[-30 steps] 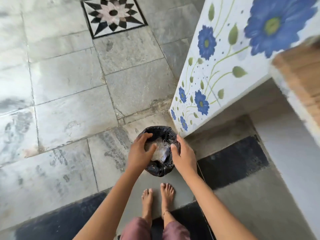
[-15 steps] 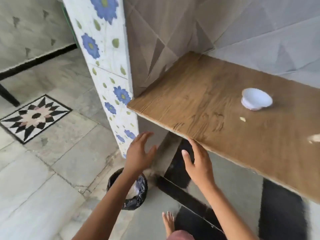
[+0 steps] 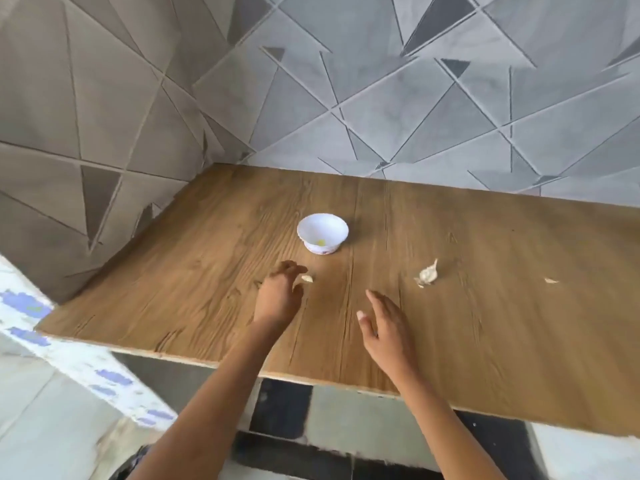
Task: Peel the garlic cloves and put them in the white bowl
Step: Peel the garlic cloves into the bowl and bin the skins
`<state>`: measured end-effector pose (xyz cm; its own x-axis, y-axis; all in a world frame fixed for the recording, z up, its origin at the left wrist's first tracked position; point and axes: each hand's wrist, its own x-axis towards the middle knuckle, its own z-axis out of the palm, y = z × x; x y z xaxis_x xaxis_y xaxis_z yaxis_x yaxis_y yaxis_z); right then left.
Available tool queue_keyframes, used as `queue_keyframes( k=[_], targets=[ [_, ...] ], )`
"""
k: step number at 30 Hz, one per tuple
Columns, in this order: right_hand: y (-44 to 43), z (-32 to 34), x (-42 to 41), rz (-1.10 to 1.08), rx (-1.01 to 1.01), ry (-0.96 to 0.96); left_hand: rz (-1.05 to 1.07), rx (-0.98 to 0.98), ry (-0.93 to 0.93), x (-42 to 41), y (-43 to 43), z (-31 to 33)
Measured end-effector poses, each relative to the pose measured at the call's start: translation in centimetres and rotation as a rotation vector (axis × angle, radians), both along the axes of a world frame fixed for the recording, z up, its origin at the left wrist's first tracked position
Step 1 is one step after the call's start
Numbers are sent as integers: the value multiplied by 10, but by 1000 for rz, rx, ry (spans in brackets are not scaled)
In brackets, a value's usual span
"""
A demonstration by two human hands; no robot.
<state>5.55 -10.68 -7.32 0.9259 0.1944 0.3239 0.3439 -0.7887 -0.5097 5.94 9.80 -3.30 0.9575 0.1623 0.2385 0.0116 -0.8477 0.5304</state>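
Wooden table (image 3: 485,341), grey triangle-patterned wall (image 3: 415,98)

Bowl (image 3: 322,233): a yellowish speck lies inside, too small to identify. Scrap (image 3: 551,280) at right: too small to tell skin from clove. Pillar (image 3: 69,355): motion-blurred. Counter (image 3: 519,341): right side cut by frame edge. Both forearms run off the bottom edge.
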Motion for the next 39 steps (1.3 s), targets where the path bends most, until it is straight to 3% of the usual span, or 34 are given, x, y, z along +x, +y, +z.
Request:
queue_keyframes(
  k=[6,8,15,22,26,29,32,36,39],
  targets=[
    [-13,-13,45,51,-279,70,-79,180,254,48,6,-8],
    [-15,-14,45,64,-317,79,-34,153,288,51,6,-10],
    [-14,-17,44,52,-298,95,120,28,56,100,3,43],
    [-13,-13,42,-10,-311,125,-15,412,415,160,-10,45],
    [-14,-16,43,14,-263,135,-72,486,466,165,-9,42],
    [-19,-15,42,53,-128,130,-94,434,389,163,-6,50],
    [-30,5,33,0,97,119,-179,235,241,160,-24,60],
    [-71,25,28,-134,160,-6,-490,17,134,158,-93,56],
    [-124,26,26,-318,128,-6,-716,64,134,156,-160,49]
  ],
)
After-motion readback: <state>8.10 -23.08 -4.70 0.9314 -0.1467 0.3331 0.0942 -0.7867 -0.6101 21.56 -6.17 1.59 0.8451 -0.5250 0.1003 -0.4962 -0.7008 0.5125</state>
